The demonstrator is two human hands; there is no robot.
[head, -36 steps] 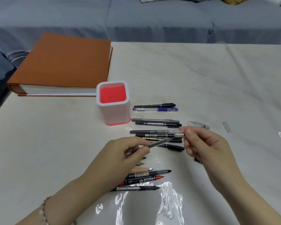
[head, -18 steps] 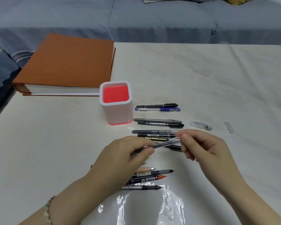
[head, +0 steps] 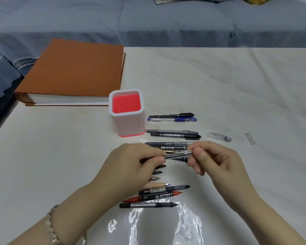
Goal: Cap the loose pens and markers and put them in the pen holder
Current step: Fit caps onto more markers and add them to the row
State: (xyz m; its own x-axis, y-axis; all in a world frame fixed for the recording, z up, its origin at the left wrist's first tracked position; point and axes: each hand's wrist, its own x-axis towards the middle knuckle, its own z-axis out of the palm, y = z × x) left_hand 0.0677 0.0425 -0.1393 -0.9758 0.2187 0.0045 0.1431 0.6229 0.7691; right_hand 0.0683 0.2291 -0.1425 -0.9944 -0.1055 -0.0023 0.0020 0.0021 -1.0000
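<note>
A thin grey pen is held level between both hands over the middle of the table. My left hand grips its barrel. My right hand pinches the clear cap on its right end. The white pen holder with a red inside stands just behind, holding nothing. Capped pens and markers lie in rows to its right. Several uncapped pens, including a red marker, lie below my left hand. A loose clear cap lies to the right.
A thick orange binder lies at the back left, close to the holder. Small clear plastic pieces lie at the right. A grey sofa runs behind the table. Glare shines off the table's near edge.
My right hand has brought the clear cap in from the right onto the pen's tip, and the two hands have closed toward each other. The view has shifted slightly left.
</note>
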